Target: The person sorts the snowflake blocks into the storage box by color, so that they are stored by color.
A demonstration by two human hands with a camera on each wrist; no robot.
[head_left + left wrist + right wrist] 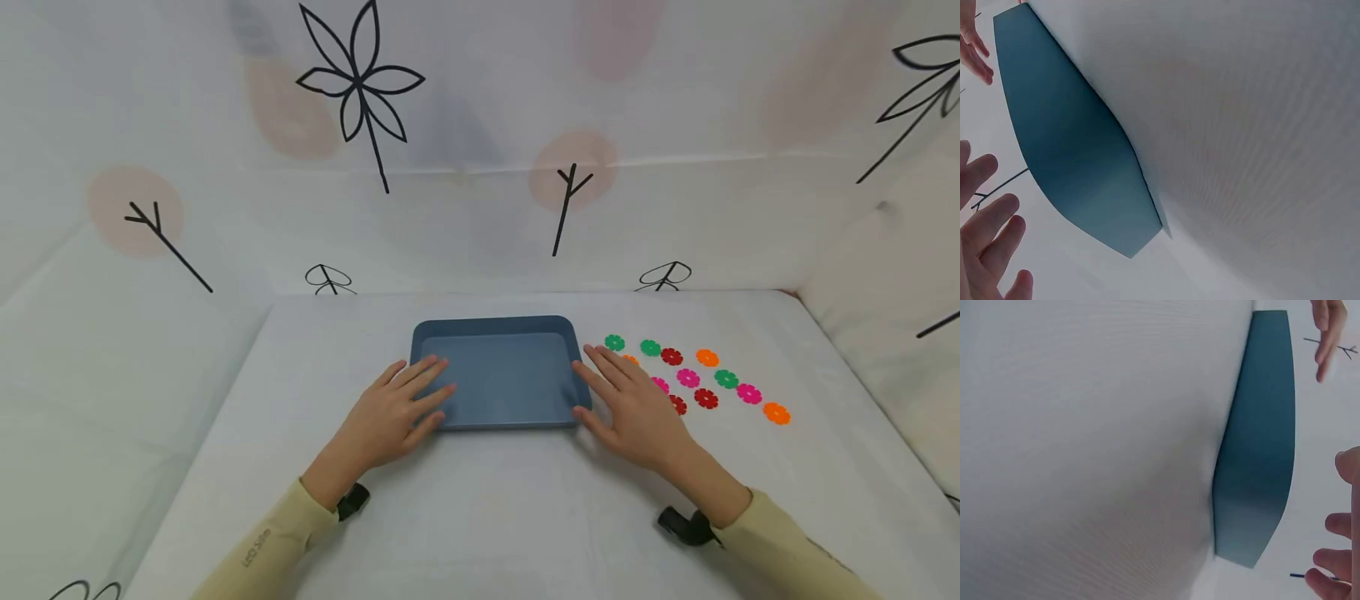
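A shallow blue-grey rectangular tray (501,375) lies on the white-covered table, its bare inside facing up. My left hand (393,412) is at the tray's left side, fingers spread and straight, overlapping the rim in the head view. On the opposite side my right hand (633,408) has its fingers extended too, fingertips by the tray's right rim. Neither hand grips anything. In the left wrist view the tray's outer side (1072,137) shows beyond the fingers (991,222); the right wrist view shows the same side (1257,437) near the right fingers (1333,559).
Right of the tray lie several flat flower-shaped discs, among them a green one (726,379), a pink one (688,378), a dark red one (706,398) and an orange one (776,413). My right hand partly covers some. A white cloth (480,217) with plant drawings stands behind.
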